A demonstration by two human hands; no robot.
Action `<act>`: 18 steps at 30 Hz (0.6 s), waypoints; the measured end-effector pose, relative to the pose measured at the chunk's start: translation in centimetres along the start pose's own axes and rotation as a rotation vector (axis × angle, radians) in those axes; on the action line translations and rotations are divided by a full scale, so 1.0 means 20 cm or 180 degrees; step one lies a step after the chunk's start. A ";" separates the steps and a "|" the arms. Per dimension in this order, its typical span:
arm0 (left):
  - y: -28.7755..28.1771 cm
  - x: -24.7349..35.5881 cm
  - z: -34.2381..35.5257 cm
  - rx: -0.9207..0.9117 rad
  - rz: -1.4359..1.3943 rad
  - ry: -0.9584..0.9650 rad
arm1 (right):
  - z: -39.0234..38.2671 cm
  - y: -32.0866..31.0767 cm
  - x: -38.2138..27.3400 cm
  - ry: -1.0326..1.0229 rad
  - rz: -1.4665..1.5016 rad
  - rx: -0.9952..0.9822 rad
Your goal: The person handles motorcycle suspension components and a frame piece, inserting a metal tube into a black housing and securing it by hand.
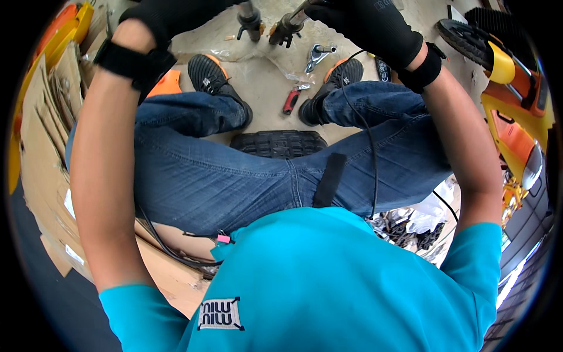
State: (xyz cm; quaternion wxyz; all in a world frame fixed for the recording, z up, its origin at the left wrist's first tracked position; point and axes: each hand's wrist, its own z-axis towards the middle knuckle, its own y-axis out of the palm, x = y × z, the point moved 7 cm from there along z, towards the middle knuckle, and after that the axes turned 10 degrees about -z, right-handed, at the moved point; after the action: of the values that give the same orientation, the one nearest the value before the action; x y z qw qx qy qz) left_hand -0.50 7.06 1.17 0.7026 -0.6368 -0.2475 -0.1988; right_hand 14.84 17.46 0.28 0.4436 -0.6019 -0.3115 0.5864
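The right hand (372, 29), in a black glove, has its fingertips against the upper end of the right metal tube (289, 26) and seems to grasp it; the tube leans toward that hand, perhaps because the grip steadies it from the side. The left hand (179, 17), also gloved, reaches toward the left metal tube (250, 22), just to its right, but its fingers run off the upper edge, so I cannot tell whether they hold it. Both tubes stand between the two hands, the left one more upright, probably so that each is equally easy to reach. Left of the right hand and nearer the body, a silver tool (319, 56) and a red-handled tool (291, 101) lie on the floor (270, 114), likely kept within that hand's reach. The shoes, the left one (211, 76) and the right one (340, 76), are planted wide apart, which probably leaves working room below the hands.
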 end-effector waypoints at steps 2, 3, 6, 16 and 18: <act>-0.08 -0.02 -0.07 0.0218 0.0069 -0.0299 | 0.00 -0.01 0.01 0.0077 0.0041 -0.0002; -0.13 0.01 -0.09 0.0228 0.0253 -0.0057 | 0.00 0.00 0.02 0.0123 0.0054 -0.0010; -0.05 -0.49 -0.11 -0.0083 0.0292 -0.0016 | -0.09 -0.01 0.13 0.0482 0.0039 -0.0100; -0.17 -0.80 -0.36 -0.0201 -0.0347 -0.1971 | -0.14 -0.06 0.22 0.0642 0.0135 -0.0196; -0.18 -0.81 -0.36 -0.0151 -0.0361 -0.1943 | -0.15 -0.06 0.24 0.0654 0.0194 -0.0186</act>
State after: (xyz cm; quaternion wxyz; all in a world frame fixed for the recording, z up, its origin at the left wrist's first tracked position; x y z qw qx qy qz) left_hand -14.88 -1.00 -6.25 0.5685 -0.6685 -0.4775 -0.0430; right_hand 18.58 21.66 -0.88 0.4375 -0.6807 -0.2629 0.5255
